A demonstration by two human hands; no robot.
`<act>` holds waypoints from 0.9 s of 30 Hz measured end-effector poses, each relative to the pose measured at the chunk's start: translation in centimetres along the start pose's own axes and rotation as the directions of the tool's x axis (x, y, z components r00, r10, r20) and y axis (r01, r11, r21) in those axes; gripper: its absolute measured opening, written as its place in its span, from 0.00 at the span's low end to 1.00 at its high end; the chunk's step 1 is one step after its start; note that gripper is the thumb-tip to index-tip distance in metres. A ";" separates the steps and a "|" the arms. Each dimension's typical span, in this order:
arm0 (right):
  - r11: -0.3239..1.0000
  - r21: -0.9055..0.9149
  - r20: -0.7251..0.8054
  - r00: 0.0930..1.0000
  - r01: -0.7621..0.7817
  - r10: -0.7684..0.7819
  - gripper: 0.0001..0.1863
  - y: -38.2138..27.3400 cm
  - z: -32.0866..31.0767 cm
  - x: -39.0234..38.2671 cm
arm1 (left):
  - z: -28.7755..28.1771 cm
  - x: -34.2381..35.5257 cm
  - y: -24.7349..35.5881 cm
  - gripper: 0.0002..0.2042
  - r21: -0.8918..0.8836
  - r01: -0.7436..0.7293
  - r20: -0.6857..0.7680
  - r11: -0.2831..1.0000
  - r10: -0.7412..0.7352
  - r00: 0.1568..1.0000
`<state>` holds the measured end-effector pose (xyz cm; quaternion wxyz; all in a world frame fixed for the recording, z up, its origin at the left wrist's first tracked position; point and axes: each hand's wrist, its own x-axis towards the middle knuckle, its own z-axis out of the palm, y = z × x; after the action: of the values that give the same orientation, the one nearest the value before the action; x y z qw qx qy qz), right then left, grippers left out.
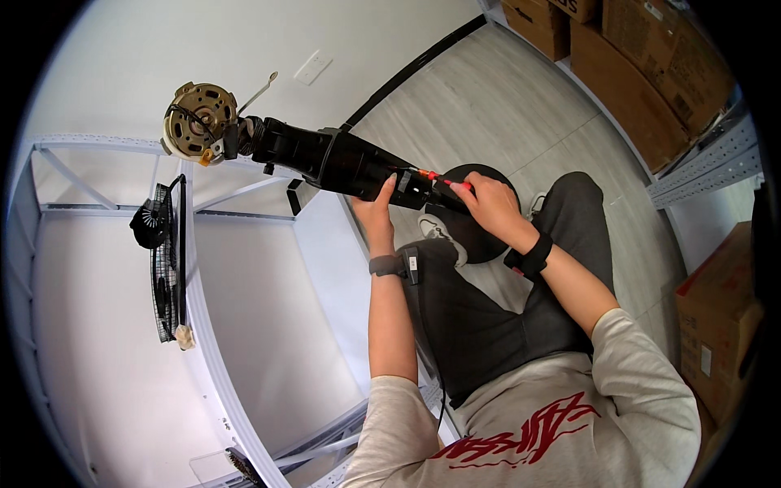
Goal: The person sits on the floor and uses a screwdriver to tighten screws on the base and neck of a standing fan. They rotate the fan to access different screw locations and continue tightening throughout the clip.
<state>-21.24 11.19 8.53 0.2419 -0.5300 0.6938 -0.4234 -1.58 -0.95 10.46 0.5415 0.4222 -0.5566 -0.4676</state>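
Note:
A black fan column (350,159) slants across the space in front of me. Its bare, brass-coloured motor (203,122) is at the upper left end, with a thin metal rod beside it. The other end stands over a round black base (486,244) on the floor. My left hand (376,213) is closed around the column's near side, thumb on top. In my right hand (494,207) is a screwdriver (433,175) with a red handle, its tip at the column near my left thumb. Whether the tip sits in a screw is too small to tell.
On the left stands a white metal shelf unit (207,325) with a black fan grille (167,260) on it. Cardboard boxes (626,89) fill the upper right, and another carton (716,317) stands at the right. A wall socket (313,67) is behind the motor.

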 end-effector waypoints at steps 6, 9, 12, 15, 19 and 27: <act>0.957 -0.130 -0.177 0.944 0.259 -0.279 0.20 -0.1 0.1 -0.2 | 0.1 0.1 0.4 0.28 0.011 -0.015 -0.010 1.000 0.015 1.000; 0.998 -0.057 0.101 0.994 -0.029 0.035 0.15 -0.1 -0.4 0.3 | 0.1 0.1 0.2 0.27 0.023 -0.007 -0.037 1.000 0.008 0.999; 0.998 -0.070 0.073 0.997 -0.007 0.012 0.15 -0.6 -0.4 0.0 | 0.0 0.1 -0.1 0.26 -0.001 -0.018 -0.071 1.000 0.018 0.997; 0.952 -0.130 -0.309 0.902 0.275 -0.303 0.18 0.4 0.7 -0.2 | 0.3 0.0 0.3 0.27 0.020 -0.012 -0.061 1.000 0.014 0.998; 0.979 -0.031 -0.144 0.969 0.199 -0.202 0.21 1.0 0.6 0.2 | 0.3 0.0 0.5 0.29 -0.002 0.006 -0.029 1.000 -0.006 1.000; 0.998 -0.025 0.004 0.998 0.059 -0.059 0.22 1.1 0.5 0.3 | -0.2 0.2 -0.4 0.29 -0.005 0.003 -0.044 1.000 -0.003 0.999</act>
<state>-21.48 10.82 7.36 0.2236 -0.5538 0.6828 -0.4208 -1.42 -1.23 10.13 0.5540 0.4319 -0.5428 -0.4603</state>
